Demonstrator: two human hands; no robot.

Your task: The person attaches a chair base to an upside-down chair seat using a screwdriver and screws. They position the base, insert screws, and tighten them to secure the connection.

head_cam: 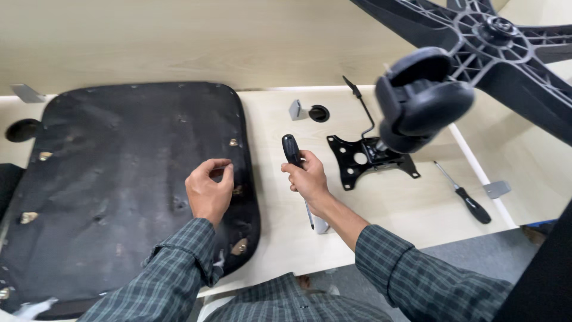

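Observation:
A black upturned chair seat (119, 179) lies on the pale wooden desk (405, 209), its underside facing up with brass inserts showing. My left hand (208, 191) rests on the seat's right part, thumb and fingertips pinched together near an insert; whether something small sits between them I cannot tell. My right hand (308, 179) grips a black-handled screwdriver (293, 156) just right of the seat, handle up and shaft pointing back toward me.
A black metal chair mechanism plate (363, 158) with a lever lies on the desk to the right. A second screwdriver (468, 200) lies further right. A black star base with a caster (423, 98) hangs over the right side. A cable hole (319, 113) sits behind.

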